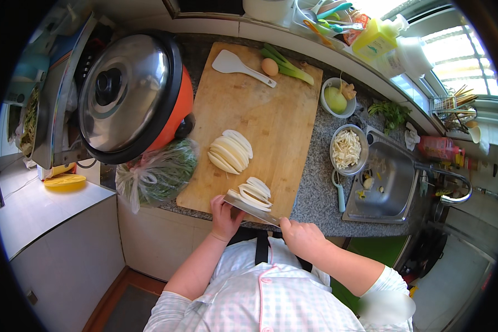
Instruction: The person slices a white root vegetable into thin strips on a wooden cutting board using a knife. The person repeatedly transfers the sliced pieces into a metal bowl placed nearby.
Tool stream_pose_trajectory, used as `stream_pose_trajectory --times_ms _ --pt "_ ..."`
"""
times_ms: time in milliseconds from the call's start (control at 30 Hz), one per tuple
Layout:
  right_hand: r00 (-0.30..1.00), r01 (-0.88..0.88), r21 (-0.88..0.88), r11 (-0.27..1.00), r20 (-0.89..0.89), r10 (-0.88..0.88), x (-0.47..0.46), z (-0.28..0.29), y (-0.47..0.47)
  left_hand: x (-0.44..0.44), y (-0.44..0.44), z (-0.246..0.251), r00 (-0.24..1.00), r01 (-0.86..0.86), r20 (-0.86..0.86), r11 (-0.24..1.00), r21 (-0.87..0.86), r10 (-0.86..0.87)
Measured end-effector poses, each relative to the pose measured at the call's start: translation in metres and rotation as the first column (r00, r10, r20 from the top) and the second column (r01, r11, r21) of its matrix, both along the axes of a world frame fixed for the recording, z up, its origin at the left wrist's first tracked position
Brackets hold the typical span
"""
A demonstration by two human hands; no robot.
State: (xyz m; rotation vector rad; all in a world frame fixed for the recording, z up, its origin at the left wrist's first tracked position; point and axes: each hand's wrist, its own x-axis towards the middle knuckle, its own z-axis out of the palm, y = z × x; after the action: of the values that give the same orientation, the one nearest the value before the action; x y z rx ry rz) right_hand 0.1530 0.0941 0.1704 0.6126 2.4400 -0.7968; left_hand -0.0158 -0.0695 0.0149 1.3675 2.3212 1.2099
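Note:
A kitchen knife (251, 209) is in my right hand (302, 236), which grips its handle at the front edge of the wooden cutting board (274, 124). My left hand (225, 218) is at the blade's far end, its fingers partly hidden by the blade, so what they touch cannot be told. Pale vegetable slices (255, 194) lie fanned just beyond the blade. Another fanned pile of slices (230, 152) rests farther up the board. At the board's back are a white spatula (238, 67), a brown egg (269, 67) and a green onion (288, 68).
Left of the board stand an orange electric pan (128, 95) with a steel lid and a plastic bag of greens (162, 174). To the right are a bowl of cut pieces (347, 149), a bowl with a green vegetable (336, 100), a peeler (340, 197) and a steel sink (388, 182).

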Motion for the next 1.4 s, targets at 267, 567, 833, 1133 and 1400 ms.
stream_pose_trajectory --times_ms 267,567,833,1133,1400 --pt "0.999 -0.015 -0.046 0.999 0.039 0.017 -0.022 -0.014 -0.002 0.001 -0.001 -0.001 1.000 -0.020 0.014 1.000 0.009 0.020" --pt "0.986 0.106 -0.063 0.992 -0.121 -0.113 -0.037 -0.067 -0.008 0.002 0.003 -0.003 0.999 -0.033 0.007 0.997 0.072 0.032" --pt "0.999 -0.009 -0.031 0.999 -0.054 0.007 -0.024 -0.020 0.001 0.008 -0.001 -0.009 0.996 -0.081 -0.026 0.995 0.060 0.082" --pt "1.000 0.001 -0.005 1.000 -0.013 -0.001 -0.005 -0.004 -0.005 0.006 -0.005 -0.009 0.998 -0.056 0.033 0.998 0.004 0.056" --pt "0.999 -0.030 -0.066 0.997 0.040 0.033 -0.024 -0.013 -0.004 0.005 -0.005 -0.010 0.999 -0.045 0.019 0.999 0.015 0.044"
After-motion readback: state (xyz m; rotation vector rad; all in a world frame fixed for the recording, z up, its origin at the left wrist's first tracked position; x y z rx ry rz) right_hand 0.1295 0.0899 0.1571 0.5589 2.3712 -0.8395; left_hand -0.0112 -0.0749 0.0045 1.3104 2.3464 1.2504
